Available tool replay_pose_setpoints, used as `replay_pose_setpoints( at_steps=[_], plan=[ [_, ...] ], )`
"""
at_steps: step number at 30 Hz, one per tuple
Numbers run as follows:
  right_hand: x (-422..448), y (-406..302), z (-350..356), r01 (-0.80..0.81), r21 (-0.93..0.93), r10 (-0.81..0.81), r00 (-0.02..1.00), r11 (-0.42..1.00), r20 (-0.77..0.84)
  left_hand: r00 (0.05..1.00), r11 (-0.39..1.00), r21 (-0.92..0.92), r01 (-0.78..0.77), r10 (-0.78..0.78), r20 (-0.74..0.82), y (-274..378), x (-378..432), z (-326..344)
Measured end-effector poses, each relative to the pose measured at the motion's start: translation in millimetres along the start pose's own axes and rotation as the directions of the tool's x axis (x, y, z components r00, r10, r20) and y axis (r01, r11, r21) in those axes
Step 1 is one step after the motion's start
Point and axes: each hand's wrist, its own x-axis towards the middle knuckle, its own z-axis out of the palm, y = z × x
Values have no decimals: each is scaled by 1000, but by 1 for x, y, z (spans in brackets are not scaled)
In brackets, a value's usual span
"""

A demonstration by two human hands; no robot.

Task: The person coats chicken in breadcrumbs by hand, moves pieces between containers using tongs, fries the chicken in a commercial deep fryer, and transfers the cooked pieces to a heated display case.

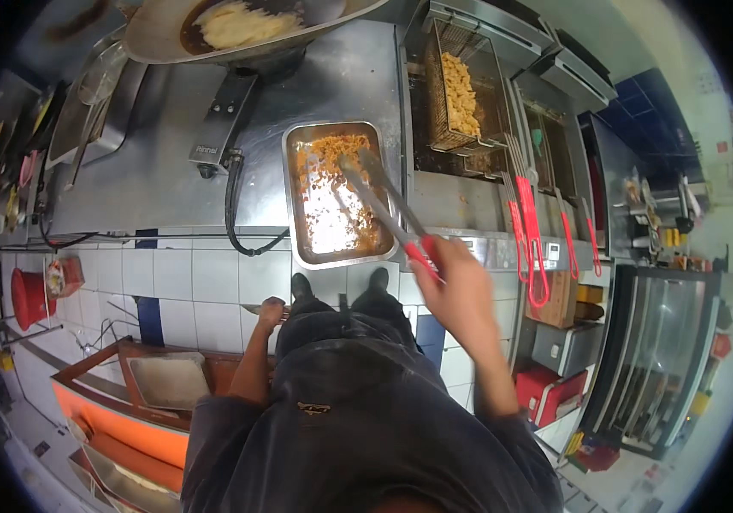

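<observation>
My right hand (459, 279) is closed around the red grips of metal tongs (382, 208). The tips of the tongs are over a rectangular steel tray (297, 237), near orange-brown crumbs (341, 151) heaped at its far end. More crumbs are scattered across the tray's shiny bottom. The near end of the tray juts past the edge of the steel counter (264, 167). Down by my left thigh, my left hand (271, 312) has its fingers curled on a thin, flat thing that is too small to name.
A wide pan (161, 38) with pale food in dark liquid is at the far left, above a gas burner (216, 134). On the right, a wire fryer basket (437, 96) holds golden pieces, beside red-handled baskets (536, 269). A black hose (232, 218) hangs over the counter's edge.
</observation>
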Motion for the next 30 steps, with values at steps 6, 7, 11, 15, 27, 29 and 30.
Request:
replay_pose_setpoints(
  at_steps=[6, 7, 11, 15, 27, 29, 30],
  plan=[
    [10, -6, 112, -145, -133, 140, 989, 981, -45, 1000, 998, 58, -20, 21, -20, -16, -8, -68],
    [9, -10, 121, -146, -130, 141, 989, 981, -45, 999, 1000, 23, 16, -15, -31, -25, -7, -80],
    [7, -12, 146, -227, -157, 224, 974, 961, -35, 992, 993, -45, 106, -108, -65, -40, -10, -96],
    [7, -14, 140, -208, -33, 204, 976, 978, -81, 964, 864, 444, -236, 268, -8, -83, 11, -131],
    [-26, 23, 91, -382, 586, 423, 903, 714, 74, 911, 929, -324, -181, 283, 300, 232, -146, 13],
    [-28, 27, 81, -388, 587, 417, 904, 711, 92, 934, 958, -208, -197, 248, 256, 253, -151, 40],
    [-27, 27, 78, -377, 594, 416, 906, 711, 76, 934, 955, -219, -198, 252, 253, 247, -139, 48]
  ],
)
